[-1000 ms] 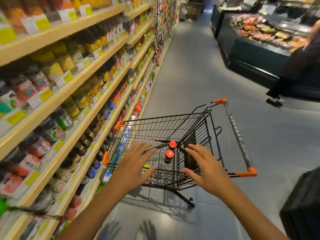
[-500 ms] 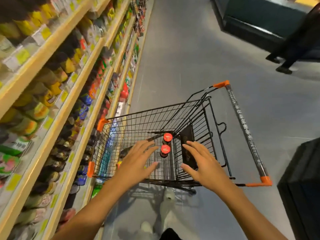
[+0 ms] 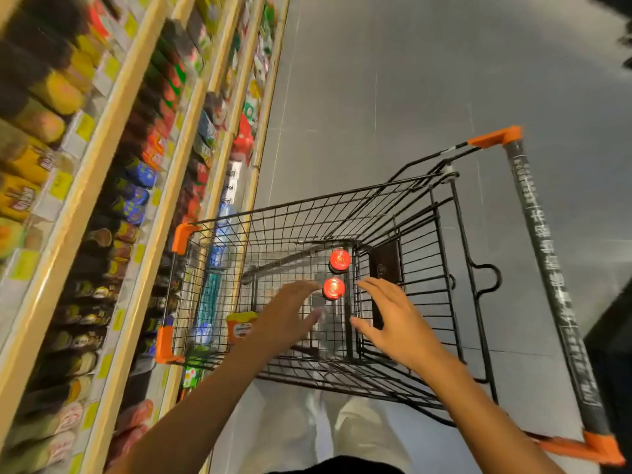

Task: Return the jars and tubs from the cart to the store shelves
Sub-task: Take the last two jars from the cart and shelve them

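Note:
A black wire cart (image 3: 410, 203) with orange corners stands beside the store shelves (image 3: 113, 131). Two red-lidded jars stand in its basket, one nearer me (image 3: 334, 288) and one behind it (image 3: 339, 260). An orange tub with a yellow lid (image 3: 240, 326) lies at the basket's left. My left hand (image 3: 289, 319) hovers over the basket with fingers spread, just left of the nearer jar. My right hand (image 3: 396, 319) hovers just right of that jar, fingers straight. Neither hand holds anything.
Wooden shelves packed with jars, bottles and packets and yellow price tags run along the left. The cart's handle bar (image 3: 547, 285) points to the right. Grey tiled floor (image 3: 410, 80) stretches ahead. A dark object (image 3: 612, 354) sits at the right edge.
My view has tilted down and come closer to the cart. Both hands have moved forward over the basket toward the nearer red-lidded jar. The tub has come into view.

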The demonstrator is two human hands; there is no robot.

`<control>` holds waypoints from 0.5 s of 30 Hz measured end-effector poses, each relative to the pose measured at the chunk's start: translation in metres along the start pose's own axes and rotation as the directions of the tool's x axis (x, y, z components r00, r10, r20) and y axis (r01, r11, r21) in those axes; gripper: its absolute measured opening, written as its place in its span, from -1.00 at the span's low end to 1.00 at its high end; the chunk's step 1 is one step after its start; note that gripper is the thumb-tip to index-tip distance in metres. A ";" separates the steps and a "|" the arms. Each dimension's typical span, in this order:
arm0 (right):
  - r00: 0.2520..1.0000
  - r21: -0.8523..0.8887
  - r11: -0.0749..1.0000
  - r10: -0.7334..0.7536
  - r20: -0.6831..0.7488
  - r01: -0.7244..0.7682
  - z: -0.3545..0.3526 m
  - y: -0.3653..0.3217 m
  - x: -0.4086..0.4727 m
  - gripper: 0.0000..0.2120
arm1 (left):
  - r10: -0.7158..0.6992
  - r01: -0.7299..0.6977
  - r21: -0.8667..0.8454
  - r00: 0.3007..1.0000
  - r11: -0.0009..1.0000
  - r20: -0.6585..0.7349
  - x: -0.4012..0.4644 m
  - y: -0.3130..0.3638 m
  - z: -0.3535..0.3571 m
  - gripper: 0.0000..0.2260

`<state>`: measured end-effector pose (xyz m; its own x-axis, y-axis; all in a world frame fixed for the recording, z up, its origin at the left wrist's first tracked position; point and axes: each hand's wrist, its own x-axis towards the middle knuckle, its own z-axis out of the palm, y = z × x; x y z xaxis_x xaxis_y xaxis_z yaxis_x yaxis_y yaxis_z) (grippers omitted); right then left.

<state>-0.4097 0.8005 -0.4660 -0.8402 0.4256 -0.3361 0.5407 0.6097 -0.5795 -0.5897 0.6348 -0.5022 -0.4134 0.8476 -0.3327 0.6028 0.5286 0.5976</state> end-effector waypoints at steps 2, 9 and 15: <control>0.999 0.021 0.999 0.036 0.005 -0.037 0.012 0.009 0.015 -0.34 | -0.027 0.028 -0.024 0.999 0.999 0.040 0.023 -0.016 0.015 -0.56; 0.984 0.095 0.981 0.163 0.067 -0.169 0.060 0.049 0.055 -0.32 | -0.153 0.179 -0.129 0.970 0.975 0.188 0.101 -0.083 0.087 -0.42; 0.965 0.169 0.952 0.239 0.106 -0.255 0.094 0.082 0.073 -0.31 | -0.260 0.311 -0.203 0.935 0.929 0.243 0.151 -0.130 0.157 -0.27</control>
<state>-0.4304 0.8185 -0.6076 -0.6859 0.4856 -0.5420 0.7218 0.3595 -0.5914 -0.6234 0.7008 -0.7447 -0.3768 0.6662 -0.6436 0.2929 0.7449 0.5995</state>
